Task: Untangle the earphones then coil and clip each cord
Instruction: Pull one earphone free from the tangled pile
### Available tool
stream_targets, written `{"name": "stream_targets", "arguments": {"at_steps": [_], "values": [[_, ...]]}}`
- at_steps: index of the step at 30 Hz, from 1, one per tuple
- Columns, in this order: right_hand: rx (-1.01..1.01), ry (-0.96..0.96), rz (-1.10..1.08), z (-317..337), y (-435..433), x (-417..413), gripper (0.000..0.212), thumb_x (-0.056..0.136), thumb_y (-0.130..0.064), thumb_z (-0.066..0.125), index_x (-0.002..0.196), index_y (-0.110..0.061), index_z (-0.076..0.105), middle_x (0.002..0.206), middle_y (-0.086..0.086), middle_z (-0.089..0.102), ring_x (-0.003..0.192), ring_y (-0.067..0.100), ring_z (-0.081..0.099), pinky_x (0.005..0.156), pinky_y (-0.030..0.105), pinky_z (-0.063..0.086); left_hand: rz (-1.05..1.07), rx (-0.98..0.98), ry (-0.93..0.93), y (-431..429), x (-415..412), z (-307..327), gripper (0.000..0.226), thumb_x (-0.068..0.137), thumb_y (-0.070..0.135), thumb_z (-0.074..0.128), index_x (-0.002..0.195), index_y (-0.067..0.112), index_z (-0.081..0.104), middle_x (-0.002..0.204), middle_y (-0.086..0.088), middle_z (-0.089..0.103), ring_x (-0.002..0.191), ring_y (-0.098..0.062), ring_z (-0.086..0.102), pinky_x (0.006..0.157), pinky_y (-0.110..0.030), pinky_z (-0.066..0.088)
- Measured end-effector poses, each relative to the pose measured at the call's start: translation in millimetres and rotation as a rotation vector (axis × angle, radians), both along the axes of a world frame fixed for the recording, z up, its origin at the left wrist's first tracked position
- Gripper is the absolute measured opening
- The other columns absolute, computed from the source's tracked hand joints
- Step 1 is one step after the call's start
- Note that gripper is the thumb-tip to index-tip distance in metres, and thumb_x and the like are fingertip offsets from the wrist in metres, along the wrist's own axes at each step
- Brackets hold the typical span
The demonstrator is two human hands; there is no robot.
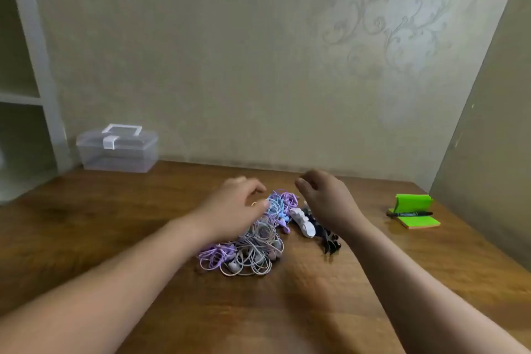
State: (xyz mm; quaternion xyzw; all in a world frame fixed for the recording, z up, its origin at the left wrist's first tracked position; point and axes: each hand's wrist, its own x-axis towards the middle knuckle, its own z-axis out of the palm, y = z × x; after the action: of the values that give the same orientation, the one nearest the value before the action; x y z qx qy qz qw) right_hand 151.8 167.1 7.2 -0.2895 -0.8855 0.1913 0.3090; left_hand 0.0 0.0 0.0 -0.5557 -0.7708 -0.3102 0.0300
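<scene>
**Both hands over the earphone tangle at mid-desk**

The left hand (235,207) reaches in from the near left corner with the forearm stretched low over the wooden desk (143,210). It is palm down, with its fingers curled over the far left part of the tangle of earphone cords (253,244). The thumb tip lies against the pale blue strands. The blur hides whether it pinches a cord or only touches it.

The right hand (327,204) comes in from the near right corner with the wrist bent. It hovers over the clips, its fingers loosely curled, and nothing shows between them.

The tangle lies at the middle of the desk, nearer the far edge. It is a loose heap of thin, glossy loops in lilac, pale blue and off-white, with small rounded earbuds among them. Just beside it on the right lie a white plastic claw clip (301,223) and some black toothed claw clips (329,240), partly under the right hand.

A clear plastic box with a white latch (117,152) stands at the far left corner. Near the right edge sits a green pad of sticky notes (418,221), its top sheets curled up, with a black marker pen (409,213) across it.
</scene>
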Motion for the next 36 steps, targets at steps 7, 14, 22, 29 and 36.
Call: {"name": "stream_targets", "arguments": {"at_steps": [7, 14, 22, 29, 36], "values": [[-0.154, -0.038, 0.063, -65.5, 24.8, -18.8, 0.015, 0.098, -0.025, 0.062, 0.111, -0.025, 0.069, 0.089, -0.006, 0.073, 0.078, 0.017, 0.068, 0.073, 0.037, 0.056, 0.004, -0.252, 0.207, 9.9, 0.0, -76.7, 0.099, 0.068, 0.093, 0.041, 0.155, 0.046, 0.028, 0.159, 0.022, 0.026, 0.152, -0.007, 0.020, 0.120, -0.040, 0.025], [-0.166, -0.116, 0.079, -79.4, 31.2, -63.0, 0.014, 0.100, -0.026, 0.060, 0.112, -0.026, 0.067, 0.094, -0.011, 0.070, 0.078, 0.009, 0.063, 0.068, 0.028, 0.047, -0.100, -0.241, 0.174, 45.3, -47.2, -86.4, 0.092, 0.068, 0.089, 0.055, 0.148, 0.045, 0.041, 0.146, 0.023, 0.044, 0.139, -0.006, 0.038, 0.111, -0.035, 0.037], [-0.272, 0.073, 0.104, -91.1, 23.1, -71.3, 0.021, 0.101, -0.013, 0.051, 0.106, -0.024, 0.068, 0.086, -0.009, 0.071, 0.076, -0.005, 0.064, 0.066, 0.016, 0.045, -0.015, -0.085, 0.205, 76.6, -71.8, -80.5, 0.065, 0.084, 0.061, 0.067, 0.143, 0.041, 0.049, 0.135, 0.016, 0.058, 0.129, -0.012, 0.051, 0.097, -0.033, 0.043], [-0.260, 0.128, 0.157, -88.3, 15.7, -59.8, 0.023, 0.101, -0.013, 0.052, 0.108, -0.027, 0.069, 0.088, -0.011, 0.067, 0.076, -0.005, 0.059, 0.066, 0.010, 0.041, -0.194, -0.192, -0.048, 31.5, -76.1, -70.2, 0.102, 0.072, 0.066, 0.081, 0.156, 0.054, 0.025, 0.154, 0.032, 0.030, 0.141, 0.003, 0.037, 0.115, -0.029, 0.035], [-0.184, -0.067, 0.142, -89.2, 15.2, -81.0, 0.027, 0.094, -0.035, 0.064, 0.120, -0.030, 0.067, 0.097, -0.006, 0.067, 0.064, 0.011, 0.069, 0.074, 0.034, 0.059, -0.085, 0.061, -0.236, 29.8, -83.5, -64.0, 0.043, 0.103, 0.022, 0.054, 0.144, 0.036, 0.054, 0.139, 0.023, 0.054, 0.129, 0.010, 0.046, 0.110, -0.021, 0.040]]}}
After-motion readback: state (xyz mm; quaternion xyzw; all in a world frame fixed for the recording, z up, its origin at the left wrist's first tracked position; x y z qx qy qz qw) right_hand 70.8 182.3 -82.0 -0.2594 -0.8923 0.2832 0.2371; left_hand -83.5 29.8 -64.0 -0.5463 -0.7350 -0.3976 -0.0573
